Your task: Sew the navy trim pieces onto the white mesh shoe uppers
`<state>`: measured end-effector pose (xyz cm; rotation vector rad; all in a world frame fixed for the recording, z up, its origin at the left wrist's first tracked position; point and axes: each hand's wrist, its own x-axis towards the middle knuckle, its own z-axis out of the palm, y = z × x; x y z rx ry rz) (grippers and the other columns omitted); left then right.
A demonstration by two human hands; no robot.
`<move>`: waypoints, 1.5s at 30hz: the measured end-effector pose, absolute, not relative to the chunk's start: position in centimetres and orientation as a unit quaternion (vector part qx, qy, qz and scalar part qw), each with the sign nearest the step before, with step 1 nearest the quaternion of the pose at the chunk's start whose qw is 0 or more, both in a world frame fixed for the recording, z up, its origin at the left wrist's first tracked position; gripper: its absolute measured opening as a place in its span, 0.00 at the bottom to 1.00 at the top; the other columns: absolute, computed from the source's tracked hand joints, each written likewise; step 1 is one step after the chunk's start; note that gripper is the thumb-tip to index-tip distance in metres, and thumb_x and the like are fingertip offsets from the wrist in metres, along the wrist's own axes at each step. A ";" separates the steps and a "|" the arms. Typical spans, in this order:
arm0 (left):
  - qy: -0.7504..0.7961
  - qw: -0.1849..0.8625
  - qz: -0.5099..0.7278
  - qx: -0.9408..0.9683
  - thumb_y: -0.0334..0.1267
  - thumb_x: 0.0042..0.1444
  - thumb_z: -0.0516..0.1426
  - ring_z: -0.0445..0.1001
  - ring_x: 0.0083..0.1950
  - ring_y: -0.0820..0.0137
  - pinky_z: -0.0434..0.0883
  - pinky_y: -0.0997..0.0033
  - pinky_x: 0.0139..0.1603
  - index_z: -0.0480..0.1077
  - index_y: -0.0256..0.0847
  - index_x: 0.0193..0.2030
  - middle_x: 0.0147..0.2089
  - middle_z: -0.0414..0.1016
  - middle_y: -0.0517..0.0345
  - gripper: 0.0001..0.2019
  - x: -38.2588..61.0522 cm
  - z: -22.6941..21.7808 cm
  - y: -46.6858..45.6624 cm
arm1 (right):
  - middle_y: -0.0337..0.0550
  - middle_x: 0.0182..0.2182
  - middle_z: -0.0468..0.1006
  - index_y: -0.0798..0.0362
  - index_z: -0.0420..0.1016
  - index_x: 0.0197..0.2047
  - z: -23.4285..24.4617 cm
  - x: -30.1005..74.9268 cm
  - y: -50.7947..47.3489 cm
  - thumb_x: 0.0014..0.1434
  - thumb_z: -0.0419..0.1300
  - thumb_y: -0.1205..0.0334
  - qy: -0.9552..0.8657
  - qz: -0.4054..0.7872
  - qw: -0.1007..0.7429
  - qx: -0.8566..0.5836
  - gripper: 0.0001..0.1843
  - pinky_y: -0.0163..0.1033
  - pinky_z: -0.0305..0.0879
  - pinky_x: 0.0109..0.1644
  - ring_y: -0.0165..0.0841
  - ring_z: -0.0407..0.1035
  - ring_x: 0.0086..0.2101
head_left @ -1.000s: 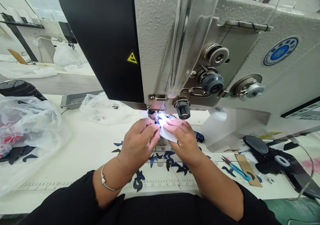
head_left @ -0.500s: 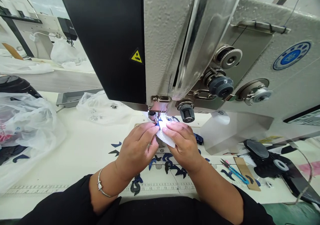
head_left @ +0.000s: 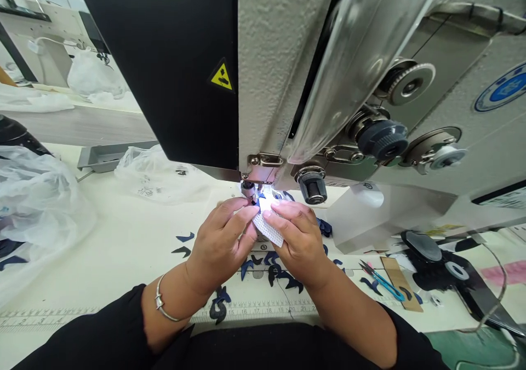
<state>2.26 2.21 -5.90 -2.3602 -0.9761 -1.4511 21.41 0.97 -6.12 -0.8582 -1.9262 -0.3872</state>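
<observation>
Two of yours on it: left hand, right hand, fingers clamped on white perforated mesh patch, navy piece at its upper edge, just under the presser foot.

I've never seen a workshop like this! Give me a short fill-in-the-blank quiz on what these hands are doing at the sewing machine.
The left hand wears a metal ____ at the wrist. With the right hand, it pinches a white piece of ____ fabric. The thread snips on the table have ____ handles. The warning triangle on the sewing machine is ____.

Missing words: bracelet, mesh, blue, yellow.
</observation>
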 end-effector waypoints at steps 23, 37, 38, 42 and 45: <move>-0.367 0.030 -0.490 -0.790 0.31 0.59 0.60 0.71 0.58 0.60 0.72 0.55 0.60 0.65 0.42 0.57 0.54 0.73 0.47 0.20 1.7 -6.9 2.6 | 0.45 0.58 0.74 0.44 0.68 0.64 -6.3 21.3 1.7 0.67 0.57 0.66 -0.792 -0.139 0.448 -0.390 0.23 0.53 0.64 0.64 0.41 0.66 0.59; -0.534 -0.092 -0.469 -0.698 0.46 0.64 0.54 0.76 0.48 0.61 0.72 0.61 0.48 0.74 0.45 0.44 0.46 0.79 0.56 0.11 -3.4 -6.7 4.9 | 0.46 0.57 0.75 0.44 0.73 0.59 -6.2 21.5 2.0 0.67 0.58 0.63 -0.784 -0.092 0.481 -0.380 0.18 0.52 0.65 0.63 0.40 0.69 0.57; -0.552 -0.107 -0.466 -0.683 0.47 0.63 0.54 0.76 0.47 0.61 0.72 0.61 0.47 0.74 0.46 0.42 0.46 0.79 0.57 0.11 -4.1 -6.8 5.3 | 0.46 0.56 0.76 0.44 0.75 0.57 -6.2 21.5 2.1 0.67 0.58 0.62 -0.777 -0.073 0.493 -0.385 0.16 0.52 0.66 0.62 0.40 0.70 0.56; -0.614 -0.137 -0.423 -0.652 0.47 0.61 0.54 0.74 0.35 0.65 0.70 0.61 0.41 0.75 0.46 0.39 0.45 0.79 0.58 0.11 -6.5 -7.5 6.8 | 0.44 0.37 0.82 0.50 0.81 0.41 -5.5 21.8 3.9 0.67 0.58 0.55 -0.708 -0.012 0.518 -0.479 0.12 0.45 0.74 0.46 0.39 0.76 0.39; -0.629 -0.151 -0.389 -0.656 0.47 0.61 0.53 0.73 0.36 0.64 0.69 0.61 0.41 0.75 0.45 0.39 0.45 0.79 0.56 0.12 -7.4 -7.6 7.5 | 0.42 0.26 0.78 0.55 0.79 0.32 -4.2 22.3 6.7 0.67 0.56 0.52 -0.680 -0.014 0.521 -0.516 0.19 0.42 0.72 0.37 0.36 0.72 0.29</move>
